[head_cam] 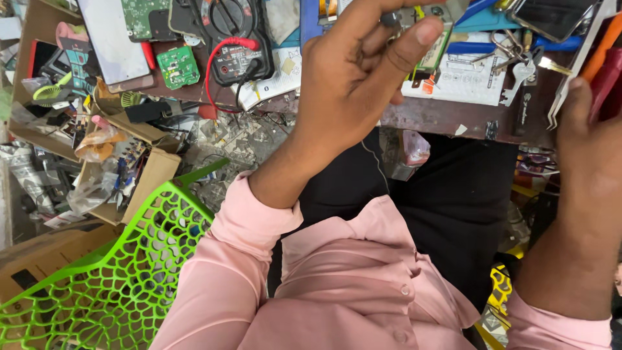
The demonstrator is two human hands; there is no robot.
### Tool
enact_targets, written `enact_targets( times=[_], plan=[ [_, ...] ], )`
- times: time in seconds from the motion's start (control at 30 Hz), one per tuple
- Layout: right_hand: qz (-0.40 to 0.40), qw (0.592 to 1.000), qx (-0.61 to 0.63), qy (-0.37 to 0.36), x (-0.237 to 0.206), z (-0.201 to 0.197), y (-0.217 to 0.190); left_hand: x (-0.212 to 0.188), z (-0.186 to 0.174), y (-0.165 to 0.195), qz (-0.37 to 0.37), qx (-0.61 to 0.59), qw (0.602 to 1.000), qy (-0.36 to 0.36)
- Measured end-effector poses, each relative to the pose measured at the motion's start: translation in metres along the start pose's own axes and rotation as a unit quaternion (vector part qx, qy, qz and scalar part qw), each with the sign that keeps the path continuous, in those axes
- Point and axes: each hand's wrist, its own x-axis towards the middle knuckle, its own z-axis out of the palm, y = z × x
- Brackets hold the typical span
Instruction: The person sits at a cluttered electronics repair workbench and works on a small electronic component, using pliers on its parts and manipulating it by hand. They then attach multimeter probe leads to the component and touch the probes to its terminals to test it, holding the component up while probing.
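Pink sleeves [240, 259] frame the head view. The left hand [353, 78], up at twelve o'clock, pinches a small grey metal part [391, 19] between thumb and fingertips above the cluttered workbench [453, 116]. The right hand [593, 149], at three o'clock, curls around metal tweezers [573, 81] and something red; how firm that grip is I cannot tell. A black multimeter [233, 39] lies at eleven o'clock, a green lattice chair [116, 279] at eight.
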Motion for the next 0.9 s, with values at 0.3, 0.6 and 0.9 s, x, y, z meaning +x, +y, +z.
enact_targets(
  times=[0.3, 0.6, 0.9],
  plan=[
    [-0.141, 0.96, 0.238, -0.046, 0.012, -0.059, -0.113, -0.001, 0.004, -0.01, 0.047, -0.096, 0.993, 0.044],
    [-0.109, 0.85, 0.513, -0.046, 0.016, -0.042, -0.168, -0.007, 0.002, 0.01, 0.045, -0.075, 0.996, 0.016],
    [-0.158, 0.893, 0.421, 0.029, 0.012, -0.039, -0.17, -0.005, -0.004, 0.018, 0.089, 0.005, 0.996, -0.023]
  ],
)
